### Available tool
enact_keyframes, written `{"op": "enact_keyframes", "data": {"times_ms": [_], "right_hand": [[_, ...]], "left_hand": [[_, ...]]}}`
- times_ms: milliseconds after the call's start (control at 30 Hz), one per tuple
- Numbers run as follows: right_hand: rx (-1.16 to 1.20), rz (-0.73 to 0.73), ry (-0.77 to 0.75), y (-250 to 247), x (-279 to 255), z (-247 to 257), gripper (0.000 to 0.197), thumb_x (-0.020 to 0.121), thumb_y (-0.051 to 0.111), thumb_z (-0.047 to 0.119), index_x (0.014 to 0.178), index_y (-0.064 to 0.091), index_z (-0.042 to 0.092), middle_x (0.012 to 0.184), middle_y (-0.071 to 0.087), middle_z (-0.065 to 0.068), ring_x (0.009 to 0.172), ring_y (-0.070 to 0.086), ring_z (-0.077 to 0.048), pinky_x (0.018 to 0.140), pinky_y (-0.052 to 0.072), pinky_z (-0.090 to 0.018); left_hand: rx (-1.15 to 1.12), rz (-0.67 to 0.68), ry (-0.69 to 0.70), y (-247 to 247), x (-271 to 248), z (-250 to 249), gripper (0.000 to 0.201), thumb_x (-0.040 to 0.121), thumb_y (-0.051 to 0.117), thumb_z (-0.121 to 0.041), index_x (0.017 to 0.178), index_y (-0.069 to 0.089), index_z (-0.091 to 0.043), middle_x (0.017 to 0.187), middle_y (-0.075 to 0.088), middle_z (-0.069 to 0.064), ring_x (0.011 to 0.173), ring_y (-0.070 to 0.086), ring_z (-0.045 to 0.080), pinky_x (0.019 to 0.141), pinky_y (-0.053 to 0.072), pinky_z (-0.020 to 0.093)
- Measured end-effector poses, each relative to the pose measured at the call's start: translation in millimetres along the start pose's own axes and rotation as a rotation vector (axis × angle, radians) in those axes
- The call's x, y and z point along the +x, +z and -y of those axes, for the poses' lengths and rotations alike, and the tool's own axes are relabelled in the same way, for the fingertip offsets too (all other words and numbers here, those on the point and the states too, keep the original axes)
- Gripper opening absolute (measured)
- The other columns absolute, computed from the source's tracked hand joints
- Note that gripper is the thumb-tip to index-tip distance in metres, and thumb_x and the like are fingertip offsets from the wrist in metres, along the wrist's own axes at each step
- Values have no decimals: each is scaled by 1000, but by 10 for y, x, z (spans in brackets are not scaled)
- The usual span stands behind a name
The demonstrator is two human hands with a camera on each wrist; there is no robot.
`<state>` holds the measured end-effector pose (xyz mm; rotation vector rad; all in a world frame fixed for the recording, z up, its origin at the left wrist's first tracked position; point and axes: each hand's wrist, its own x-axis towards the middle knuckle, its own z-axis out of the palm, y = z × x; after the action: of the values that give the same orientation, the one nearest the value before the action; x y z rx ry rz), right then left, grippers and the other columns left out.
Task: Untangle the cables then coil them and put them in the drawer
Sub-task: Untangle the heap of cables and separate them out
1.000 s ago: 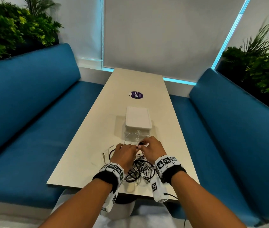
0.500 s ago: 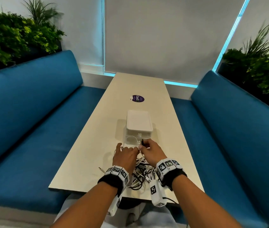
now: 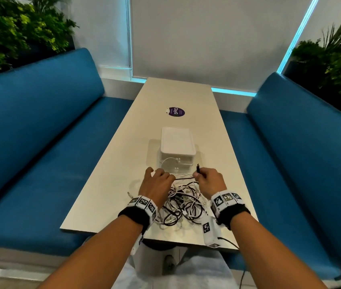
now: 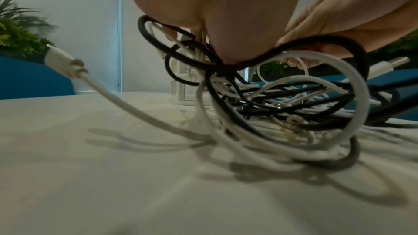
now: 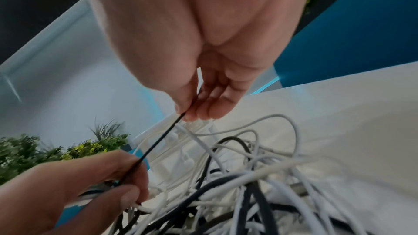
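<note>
A tangle of black and white cables [image 3: 181,205] lies on the table near its front edge. My left hand [image 3: 158,180] rests on the tangle's left side. In the right wrist view it [image 5: 133,187] pinches a thin black cable [image 5: 158,142] together with some white strands. My right hand [image 3: 201,176] pinches the same black cable near its end, between thumb and fingers [image 5: 187,112]. The black plug [image 3: 198,168] sticks up above the knuckles. The cable runs taut between the two hands. A small white drawer box [image 3: 177,147] stands just beyond the hands, drawers closed.
A white USB plug [image 4: 61,62] trails out left of the pile. A purple sticker [image 3: 176,112] lies farther up the long table [image 3: 111,174]. Blue bench seats [image 3: 40,142] flank both sides, with plants behind them. The table's front edge is just under my wrists.
My hands have drawn apart. The right hand has pulled the black cable's plug end out to the right, and the left hand stays on the tangle.
</note>
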<state>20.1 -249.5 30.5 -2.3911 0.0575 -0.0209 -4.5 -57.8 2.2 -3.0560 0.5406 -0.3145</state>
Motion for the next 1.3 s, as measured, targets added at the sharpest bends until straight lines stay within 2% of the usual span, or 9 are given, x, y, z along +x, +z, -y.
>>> {"op": "enact_keyframes", "data": {"times_ms": [133, 200, 333, 433, 533, 633, 867, 1167, 1300], "right_hand": [[2, -13, 28, 8, -14, -54, 22, 95, 56, 29, 93, 72, 14, 84, 70, -9, 87, 62, -28, 70, 38, -24], [6, -7, 5, 7, -30, -22, 22, 93, 58, 33, 80, 68, 18, 72, 66, -3, 78, 60, -24, 66, 36, -24], [34, -14, -27, 13, -11, 28, 32, 91, 61, 39, 65, 60, 20, 62, 63, 2, 65, 57, -19, 56, 36, -26], [50, 18, -37, 51, -16, 34, 33, 91, 60, 41, 68, 59, 17, 65, 65, -3, 66, 60, -23, 58, 41, -27], [-1, 33, -87, 58, -69, 48, 32, 94, 58, 38, 67, 51, 23, 63, 59, 1, 60, 52, -14, 53, 37, -26], [-54, 24, -74, 17, -69, -14, 31, 96, 55, 38, 71, 51, 19, 66, 59, -1, 64, 52, -19, 58, 34, -30], [-22, 23, 56, -116, 14, -351, 32, 96, 53, 40, 91, 65, 11, 81, 70, -9, 83, 64, -27, 71, 47, -32], [287, 14, -26, 25, -16, -79, 28, 96, 52, 46, 90, 54, 19, 83, 65, -2, 76, 66, -19, 71, 52, -37], [310, 45, -149, 122, -36, 79, 27, 88, 62, 49, 86, 62, 22, 74, 64, 6, 67, 56, -10, 67, 46, -29]], "left_hand": [[69, 34, -31, -56, 32, -37, 50, 81, 62, -9, 129, 54, -19, 155, 30, 6, 138, 31, 30, 109, 22, 54], [138, 61, -10, -123, 93, -51, 54, 81, 62, -12, 133, 50, -12, 158, 21, 12, 142, 21, 36, 114, 17, 58], [59, 33, 58, -212, 229, -218, 45, 86, 59, -19, 129, 49, -11, 137, 44, 12, 129, 37, 32, 112, 24, 50], [-208, -3, -9, -108, 217, -352, 25, 102, 40, -26, 119, 51, -11, 119, 58, 9, 112, 52, 29, 100, 36, 42], [-198, -80, -75, 50, 142, -300, 24, 104, 38, -30, 111, 53, -13, 109, 61, 6, 102, 56, 27, 95, 38, 40], [-75, -77, -60, 122, 39, -190, 17, 99, 51, -23, 114, 52, -16, 112, 58, 4, 106, 54, 26, 97, 35, 39], [-12, -77, 20, 110, -52, -21, 57, 76, 60, 4, 128, 52, -18, 134, 51, 5, 126, 44, 27, 100, 34, 45], [39, -13, 17, 150, -55, 3, 52, 82, 60, -6, 131, 50, -22, 111, 60, 3, 114, 50, 28, 102, 29, 49], [57, -14, 9, 129, -72, -54, 31, 94, 48, -30, 122, 59, -21, 110, 61, 5, 114, 49, 28, 103, 28, 51]]}}
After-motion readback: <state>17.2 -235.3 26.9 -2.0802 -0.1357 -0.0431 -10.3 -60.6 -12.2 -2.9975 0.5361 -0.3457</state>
